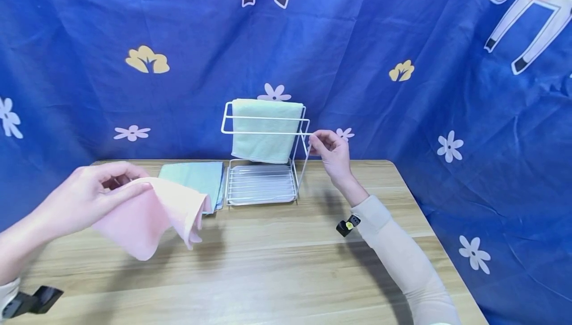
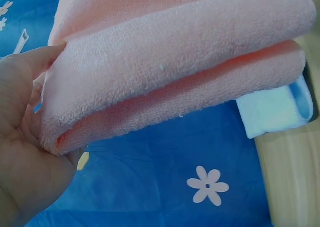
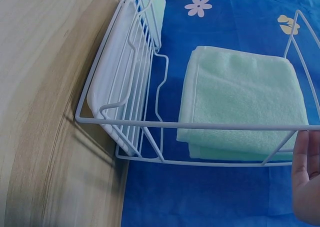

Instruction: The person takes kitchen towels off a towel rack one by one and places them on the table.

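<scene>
My left hand (image 1: 100,191) pinches a folded pink towel (image 1: 138,221) between thumb and fingers, holding it above the table at the left. In the left wrist view the pink towel (image 2: 165,52) hangs in loose folds away from the thumb. A white wire rack (image 1: 268,133) stands at the back of the table. Over its rear top bar hangs a light green towel (image 1: 268,141). At the rack's upper right front corner, my right hand (image 1: 331,154) grips the wire with thumb and fingers. Part of that hand (image 3: 307,177) shows beside the rack's bar in the right wrist view.
Left of the rack lies a stack of folded towels (image 1: 192,178), pale green on top with blue beneath. A white tray (image 1: 261,198) sits in the rack's base. The wooden table (image 1: 268,275) reaches back to a blue patterned curtain (image 1: 187,67).
</scene>
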The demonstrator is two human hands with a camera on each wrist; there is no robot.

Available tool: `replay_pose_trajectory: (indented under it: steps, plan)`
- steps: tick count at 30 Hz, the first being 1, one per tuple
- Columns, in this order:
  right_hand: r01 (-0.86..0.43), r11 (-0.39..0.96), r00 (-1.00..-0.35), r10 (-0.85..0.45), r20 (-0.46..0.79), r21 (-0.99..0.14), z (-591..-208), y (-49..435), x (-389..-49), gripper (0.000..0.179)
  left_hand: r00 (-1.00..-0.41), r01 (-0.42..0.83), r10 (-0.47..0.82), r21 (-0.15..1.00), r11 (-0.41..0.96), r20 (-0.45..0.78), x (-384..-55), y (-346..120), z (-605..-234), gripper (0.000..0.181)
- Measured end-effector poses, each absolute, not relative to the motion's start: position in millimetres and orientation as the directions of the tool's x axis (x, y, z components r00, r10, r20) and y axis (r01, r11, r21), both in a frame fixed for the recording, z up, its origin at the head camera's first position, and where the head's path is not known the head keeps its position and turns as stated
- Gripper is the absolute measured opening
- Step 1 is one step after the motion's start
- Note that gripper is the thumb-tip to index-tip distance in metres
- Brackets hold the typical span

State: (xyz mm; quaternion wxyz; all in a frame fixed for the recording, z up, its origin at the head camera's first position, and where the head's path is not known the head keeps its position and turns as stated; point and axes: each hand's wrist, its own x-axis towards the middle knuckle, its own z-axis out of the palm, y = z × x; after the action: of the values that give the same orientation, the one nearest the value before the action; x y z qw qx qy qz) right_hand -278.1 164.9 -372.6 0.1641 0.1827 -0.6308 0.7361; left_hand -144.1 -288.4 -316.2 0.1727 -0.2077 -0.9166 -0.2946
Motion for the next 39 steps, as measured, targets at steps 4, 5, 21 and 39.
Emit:
replay_pose_trajectory:
  steps: [4, 5, 21, 39]
  plan:
    - [-0.472, -0.145, -0.879, 0.009, 0.476, -0.870, -372.9, 164.6, -277.4, 0.026, -0.857, 0.486, 0.286, 0.485, 0.727, 0.429, -136.6, -290.8, -327.0, 0.020]
    - [-0.473, -0.145, -0.879, 0.008, 0.477, -0.869, -373.0, 164.7, -277.4, 0.026, -0.860, 0.483, 0.286, 0.493, 0.724, 0.423, -134.8, -291.4, -329.2, 0.020]
    - [-0.474, -0.145, -0.878, 0.006, 0.478, -0.869, -373.6, 164.2, -278.6, 0.028, -0.870, 0.490, 0.326, 0.575, 0.655, 0.370, -107.4, -292.6, -359.6, 0.029]
    - [-0.476, -0.137, -0.878, 0.014, 0.479, -0.868, -372.7, 164.1, -278.0, 0.026, -0.896, 0.444, 0.337, 0.620, 0.647, 0.291, -83.7, -290.0, -377.7, 0.030]
